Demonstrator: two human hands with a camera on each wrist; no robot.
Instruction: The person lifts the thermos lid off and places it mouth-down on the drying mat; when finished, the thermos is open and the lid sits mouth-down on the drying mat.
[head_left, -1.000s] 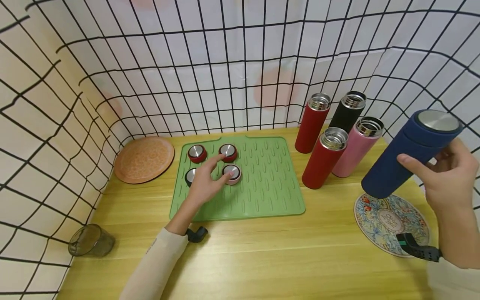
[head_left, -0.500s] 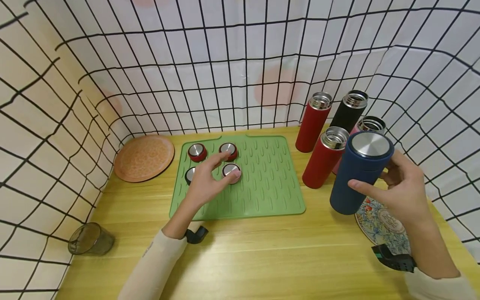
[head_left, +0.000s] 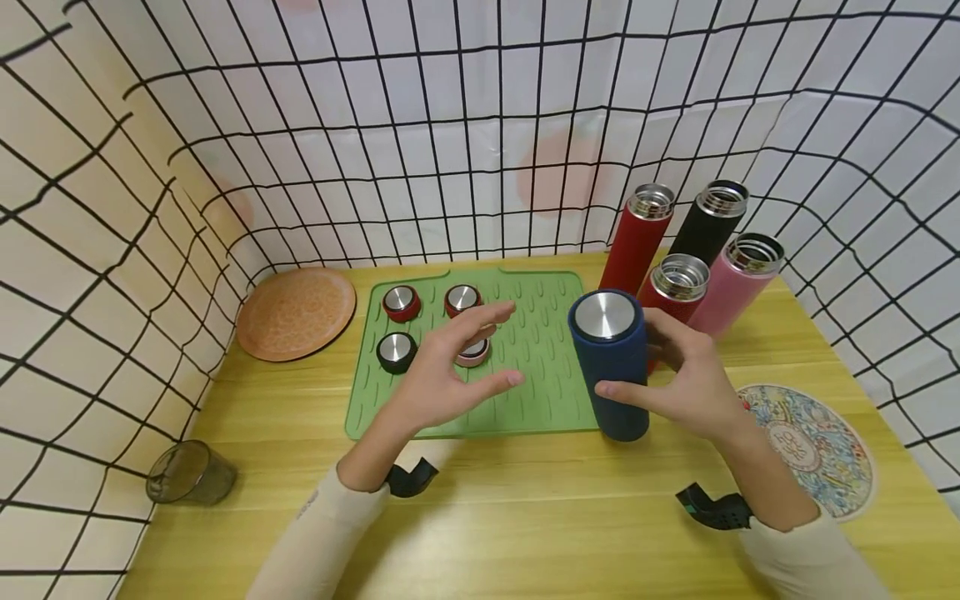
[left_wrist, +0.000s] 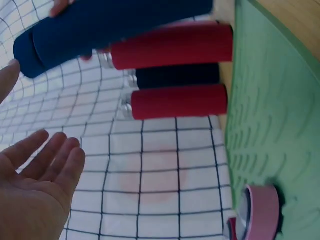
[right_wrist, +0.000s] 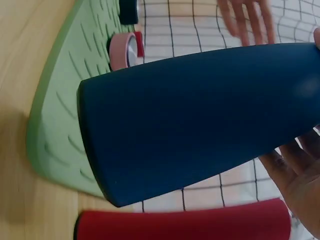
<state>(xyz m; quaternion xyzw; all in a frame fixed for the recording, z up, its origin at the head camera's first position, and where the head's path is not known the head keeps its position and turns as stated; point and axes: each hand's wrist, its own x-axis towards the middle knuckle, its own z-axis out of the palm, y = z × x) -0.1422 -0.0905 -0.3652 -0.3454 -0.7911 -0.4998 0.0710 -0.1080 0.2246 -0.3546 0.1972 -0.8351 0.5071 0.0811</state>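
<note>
My right hand grips a blue thermos bottle with a steel-topped lid, tilted slightly, at the right edge of the green mat. In the right wrist view the bottle's base hangs near the mat's corner. My left hand is held above the mat with fingers spread, holding nothing, left of the bottle. Beneath and behind it lie several bottle lids: a red lid, another red lid, a black lid and a pink lid, partly hidden by the hand.
Lidless bottles stand at the right: a red bottle, a black bottle, a pink bottle and a nearer red bottle. A patterned round mat, an orange round mat and a glass lie around. Black wire mesh encloses the table.
My right hand has carried the blue thermos bottle leftward from above the patterned round mat to the green mat's edge. My left hand has lifted off the lids and moved slightly right.
</note>
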